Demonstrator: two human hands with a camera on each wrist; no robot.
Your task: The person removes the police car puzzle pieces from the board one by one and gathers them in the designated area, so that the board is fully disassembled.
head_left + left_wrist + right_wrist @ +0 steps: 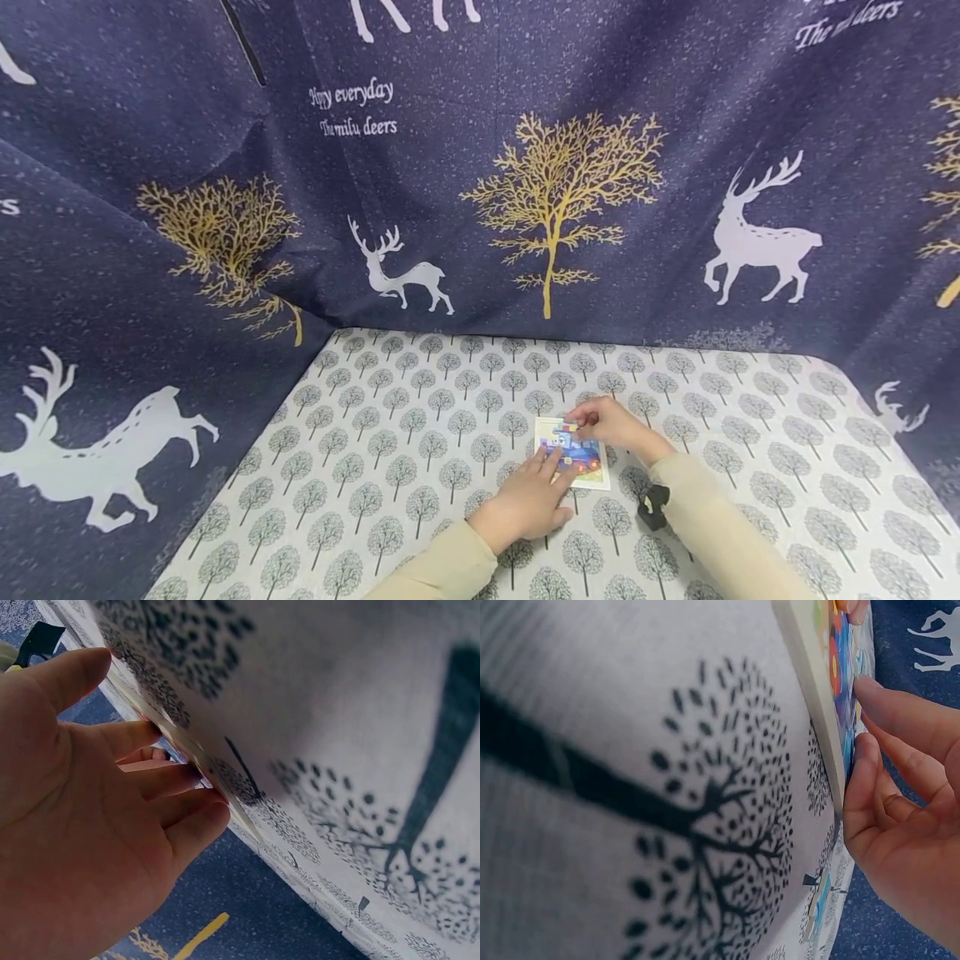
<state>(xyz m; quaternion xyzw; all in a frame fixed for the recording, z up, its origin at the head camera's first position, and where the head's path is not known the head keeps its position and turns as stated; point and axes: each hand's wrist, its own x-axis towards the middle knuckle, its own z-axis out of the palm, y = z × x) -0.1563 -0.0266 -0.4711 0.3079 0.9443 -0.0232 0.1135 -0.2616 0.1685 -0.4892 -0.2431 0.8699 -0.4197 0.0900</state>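
A small flat picture puzzle (592,477) with a pale border and a blue train lies on the table. My left hand (527,498) reaches over its lower left part, its extended fingertips resting on the picture. In the left wrist view the fingers of this left hand (97,802) meet the board (244,821) almost edge-on. At the top of the picture, my right hand (611,423) bends its thumb and fingers about a small colourful puzzle piece (570,427), mostly hidden. The right wrist view has this right hand (907,772) with thumb and fingertips at the board's (810,667) face.
A tree-print cloth (420,475) covers the table. A small flat blue piece (821,904) lies beyond the board in the right wrist view. Dark blue deer-print curtains (450,167) hang behind and at the sides. A black wrist strap (654,507) sits on the right sleeve.
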